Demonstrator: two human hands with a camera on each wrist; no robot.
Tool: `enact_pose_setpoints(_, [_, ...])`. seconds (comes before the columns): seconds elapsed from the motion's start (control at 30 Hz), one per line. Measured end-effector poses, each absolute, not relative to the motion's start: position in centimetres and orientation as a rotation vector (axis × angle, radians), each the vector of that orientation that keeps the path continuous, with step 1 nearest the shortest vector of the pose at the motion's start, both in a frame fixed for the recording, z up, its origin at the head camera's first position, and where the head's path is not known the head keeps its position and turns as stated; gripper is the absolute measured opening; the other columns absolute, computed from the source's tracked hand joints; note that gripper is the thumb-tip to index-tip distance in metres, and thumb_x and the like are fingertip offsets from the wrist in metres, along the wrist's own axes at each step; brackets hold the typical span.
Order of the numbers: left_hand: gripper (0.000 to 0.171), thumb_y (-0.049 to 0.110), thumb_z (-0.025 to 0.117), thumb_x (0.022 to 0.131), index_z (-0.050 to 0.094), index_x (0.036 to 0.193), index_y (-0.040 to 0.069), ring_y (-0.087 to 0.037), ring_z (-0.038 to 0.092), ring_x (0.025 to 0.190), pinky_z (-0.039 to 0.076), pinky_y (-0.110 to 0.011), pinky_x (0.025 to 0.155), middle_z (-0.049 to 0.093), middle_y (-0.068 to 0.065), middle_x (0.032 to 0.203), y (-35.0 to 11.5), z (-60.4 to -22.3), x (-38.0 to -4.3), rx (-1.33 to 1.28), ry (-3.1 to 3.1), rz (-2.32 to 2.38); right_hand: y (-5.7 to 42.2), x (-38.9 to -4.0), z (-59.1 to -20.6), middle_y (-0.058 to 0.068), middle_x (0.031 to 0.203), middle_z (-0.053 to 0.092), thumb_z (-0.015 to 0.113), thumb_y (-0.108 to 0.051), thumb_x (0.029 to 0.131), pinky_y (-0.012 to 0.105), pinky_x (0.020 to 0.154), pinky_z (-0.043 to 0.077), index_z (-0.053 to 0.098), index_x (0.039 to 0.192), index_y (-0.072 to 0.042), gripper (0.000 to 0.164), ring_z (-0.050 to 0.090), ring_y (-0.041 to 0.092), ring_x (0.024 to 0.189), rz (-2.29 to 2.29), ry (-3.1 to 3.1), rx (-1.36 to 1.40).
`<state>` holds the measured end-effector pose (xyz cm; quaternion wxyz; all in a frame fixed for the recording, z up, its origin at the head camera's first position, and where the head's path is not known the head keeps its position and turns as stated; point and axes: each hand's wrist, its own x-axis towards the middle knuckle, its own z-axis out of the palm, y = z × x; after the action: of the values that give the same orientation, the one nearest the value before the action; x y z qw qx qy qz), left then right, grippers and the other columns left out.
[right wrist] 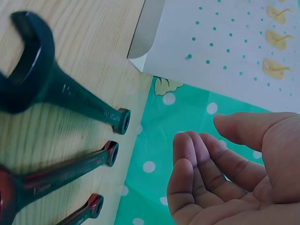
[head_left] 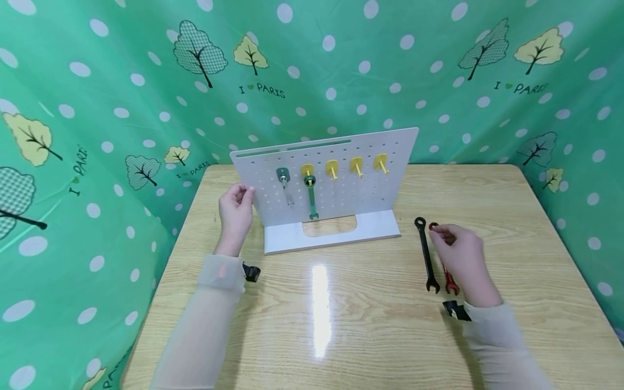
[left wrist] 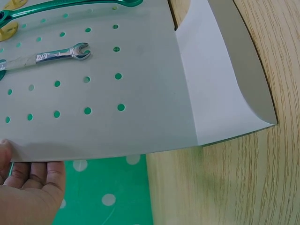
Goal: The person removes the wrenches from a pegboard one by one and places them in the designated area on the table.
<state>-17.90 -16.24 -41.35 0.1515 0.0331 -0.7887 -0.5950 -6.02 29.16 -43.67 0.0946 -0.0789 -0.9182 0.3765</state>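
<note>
My left hand [head_left: 236,214] grips the left edge of a white pegboard [head_left: 265,208], thumb in front and fingers behind it. A silver wrench [left wrist: 65,54] hangs on the leftmost hook, and a green wrench [head_left: 312,200] on the hook beside it. On the table to the right lie a black wrench [head_left: 427,254] and a red wrench [head_left: 449,281]. Over the red one is my right hand [head_left: 460,254], hiding part of its shaft. In the right wrist view the thumb stands apart from loosely bent fingers, with nothing between them. A third wrench [right wrist: 84,213] shows there at the bottom edge.
Three yellow hooks [head_left: 357,167] on the pegboard's right half carry nothing. The board's base [head_left: 287,238] rests on the wooden table [head_left: 380,325]. A green dotted curtain [head_left: 331,65] surrounds the table at the back and sides.
</note>
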Motion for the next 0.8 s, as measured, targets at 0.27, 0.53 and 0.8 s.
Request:
enact_pose_setpoints(0.27, [0.019, 0.007, 0.059, 0.104, 0.066, 0.109, -0.009, -0.026, 0.067, 0.095, 0.057, -0.038, 0.087, 0.071, -0.022, 0.106, -16.3, -41.4, -17.9, 0.091, -2.253, -1.707, 28.3, -6.3, -43.6, 0.014, 0.095, 0.071, 0.063, -0.026, 0.102, 0.016, 0.062, 0.047, 0.073, 0.11, 0.003, 0.031, 0.064, 0.025, 0.083, 1.14, -2.703, -0.199])
enact_pose_setpoints(0.53, [0.019, 0.008, 0.059, 0.104, 0.066, 0.109, -0.009, -0.025, 0.067, 0.094, 0.057, -0.036, 0.086, 0.071, -0.02, 0.106, -16.2, -41.4, -17.9, 0.089, -2.262, -1.695, 27.7, -6.5, -43.9, 0.014, 0.095, 0.071, 0.066, -0.021, 0.101, 0.015, 0.062, 0.049, 0.073, 0.108, 0.003, 0.026, 0.066, 0.027, 0.083, 1.158, -2.71, -0.129])
enact_pose_setpoints(0.8, [0.02, 0.009, 0.059, 0.105, 0.066, 0.109, -0.009, -0.026, 0.067, 0.094, 0.057, -0.039, 0.087, 0.07, -0.02, 0.105, -16.2, -41.3, -17.8, 0.089, -2.263, -1.689, 26.9, -6.7, -44.3, 0.014, 0.097, 0.071, 0.066, -0.018, 0.101, 0.016, 0.066, 0.05, 0.072, 0.111, 0.004, 0.024, 0.066, 0.028, 0.087, 1.184, -2.705, -0.077])
